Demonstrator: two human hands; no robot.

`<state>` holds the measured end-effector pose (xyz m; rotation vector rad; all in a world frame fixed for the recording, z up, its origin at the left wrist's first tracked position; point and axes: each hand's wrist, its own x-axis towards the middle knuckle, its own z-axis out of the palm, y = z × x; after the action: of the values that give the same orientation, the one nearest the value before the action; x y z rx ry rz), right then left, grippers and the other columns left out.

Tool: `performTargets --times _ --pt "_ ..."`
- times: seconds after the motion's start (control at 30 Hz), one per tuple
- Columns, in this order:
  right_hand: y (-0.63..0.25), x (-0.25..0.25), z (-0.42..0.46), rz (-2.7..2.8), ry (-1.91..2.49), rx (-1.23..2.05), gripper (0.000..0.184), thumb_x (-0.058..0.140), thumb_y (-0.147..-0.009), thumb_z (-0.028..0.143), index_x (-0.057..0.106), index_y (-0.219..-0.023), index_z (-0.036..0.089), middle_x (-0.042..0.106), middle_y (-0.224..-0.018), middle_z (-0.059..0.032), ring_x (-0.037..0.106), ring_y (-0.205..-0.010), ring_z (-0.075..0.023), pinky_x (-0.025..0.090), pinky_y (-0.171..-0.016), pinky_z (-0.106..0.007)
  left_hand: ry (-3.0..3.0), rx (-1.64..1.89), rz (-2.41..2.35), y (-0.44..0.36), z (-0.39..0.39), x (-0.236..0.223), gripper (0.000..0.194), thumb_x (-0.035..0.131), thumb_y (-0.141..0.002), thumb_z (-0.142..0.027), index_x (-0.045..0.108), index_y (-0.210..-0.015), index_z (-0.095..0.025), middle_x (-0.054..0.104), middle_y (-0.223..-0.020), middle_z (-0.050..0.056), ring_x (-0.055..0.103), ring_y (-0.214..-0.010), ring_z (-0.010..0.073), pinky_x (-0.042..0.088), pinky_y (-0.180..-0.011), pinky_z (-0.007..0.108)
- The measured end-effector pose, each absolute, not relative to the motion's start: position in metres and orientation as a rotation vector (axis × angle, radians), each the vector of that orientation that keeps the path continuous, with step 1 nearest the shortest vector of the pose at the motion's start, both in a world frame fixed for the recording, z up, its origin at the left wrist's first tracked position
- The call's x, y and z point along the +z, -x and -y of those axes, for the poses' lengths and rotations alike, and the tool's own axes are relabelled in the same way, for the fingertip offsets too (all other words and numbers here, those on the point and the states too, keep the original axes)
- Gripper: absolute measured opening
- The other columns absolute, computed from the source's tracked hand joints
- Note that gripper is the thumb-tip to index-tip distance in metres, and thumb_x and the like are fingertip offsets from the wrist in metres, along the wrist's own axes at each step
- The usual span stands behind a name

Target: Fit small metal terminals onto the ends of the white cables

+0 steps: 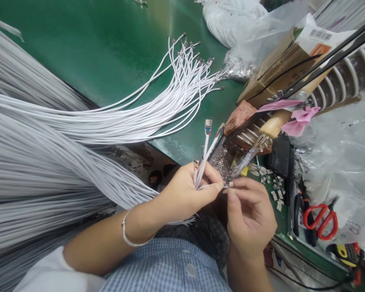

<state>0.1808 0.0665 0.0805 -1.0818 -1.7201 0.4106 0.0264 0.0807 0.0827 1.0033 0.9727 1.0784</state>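
Pinched closed, the left hand (185,190) has hold of a few white cables (206,142), with some shiny plug ends poking up past its fingers. Right beside it, the right hand (252,211) pinches a small metal piece (230,184) between thumb and first finger, while its other fingers curl loosely. Both sets of fingertips meet by the near edge of the counter (109,48), just beside the tip of the soldering iron (261,142). To do this well, I would hold the small piece lightly by its sides, line it up with the cable end, and hold both very still. Fingers should stay back from the iron's tip, as it may be hot; I cannot tell if it is. The left arm slants in from the left with its wrist almost straight. The right arm reaches forward, its hand bent inward to meet the left.
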Motion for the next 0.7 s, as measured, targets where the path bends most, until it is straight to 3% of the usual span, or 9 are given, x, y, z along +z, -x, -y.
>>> performTargets --times 0.43,0.7 --pt "-0.181 0.078 -0.049 1.670 1.094 0.474 0.018 0.061 -0.080 0.004 0.064 -0.088 0.020 0.066 -0.091 -0.0046 0.063 -0.085 -0.0188 0.053 -0.073 -0.035 -0.916 1.015 -0.923 -0.023 -0.070 0.086 0.012 0.062 -0.078 -0.023 0.056 -0.070 -0.016 0.056 -0.069 0.001 0.044 -0.055 0.0097 0.035 -0.049 0.023" --pt "-0.195 0.081 -0.039 1.486 1.136 0.638 0.008 0.059 -0.086 0.012 0.062 -0.090 0.019 0.061 -0.074 -0.0022 0.060 -0.066 -0.0161 0.047 -0.054 -0.028 -1.021 0.823 -0.749 -0.025 -0.046 0.069 0.008 0.058 -0.079 -0.022 0.054 -0.076 -0.016 0.052 -0.072 0.000 0.041 -0.056 0.0098 0.033 -0.049 0.022"
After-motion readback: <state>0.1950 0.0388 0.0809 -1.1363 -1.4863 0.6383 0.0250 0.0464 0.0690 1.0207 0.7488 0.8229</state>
